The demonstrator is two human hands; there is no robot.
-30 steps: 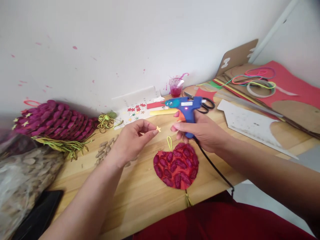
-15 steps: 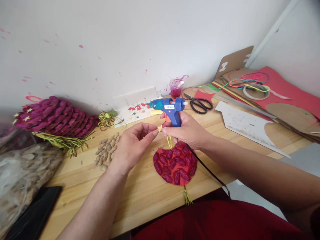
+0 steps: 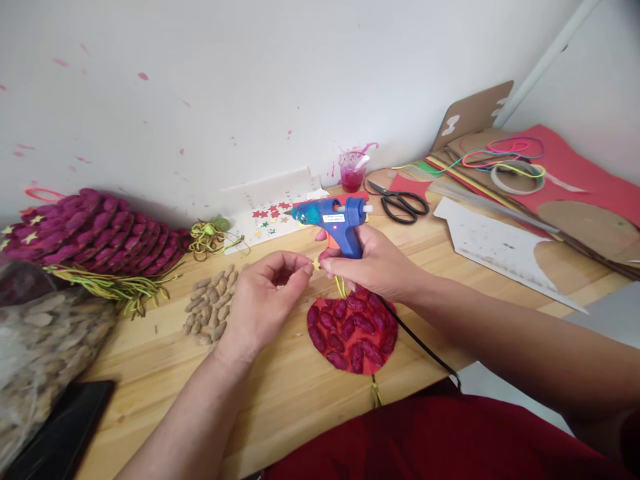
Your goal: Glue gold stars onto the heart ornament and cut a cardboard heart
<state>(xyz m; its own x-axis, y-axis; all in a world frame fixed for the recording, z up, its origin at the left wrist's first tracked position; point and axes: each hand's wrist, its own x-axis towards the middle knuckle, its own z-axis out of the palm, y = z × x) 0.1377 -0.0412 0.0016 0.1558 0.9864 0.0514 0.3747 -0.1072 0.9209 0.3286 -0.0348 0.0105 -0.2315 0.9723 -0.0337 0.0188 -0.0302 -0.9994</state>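
My right hand (image 3: 380,263) is wrapped round the handle of a blue hot glue gun (image 3: 333,219), its nozzle pointing left. The gun's small red light is lit. Between the thumb and finger of my left hand (image 3: 273,293) is a small yellow star (image 3: 316,264), which my right thumb also touches or nearly touches. Just below the hands lies a red heart-shaped piece (image 3: 353,330) covered with dark pink peanut shells, with a yellow-green loop at its top and a tassel at its bottom. A pile of peanuts (image 3: 213,307) lies left of my left hand.
Behind the gun is a white sheet (image 3: 240,237) with small coloured stars. Black-handled scissors (image 3: 400,203) and a cup of pink paint (image 3: 353,172) stand near the wall. At left are a large stack of pink hearts (image 3: 100,233) and a bag of peanuts (image 3: 55,340).
Both hands still hold the glue gun and the star, close together. The view has shifted slightly, and the star now appears a little lower and further left.
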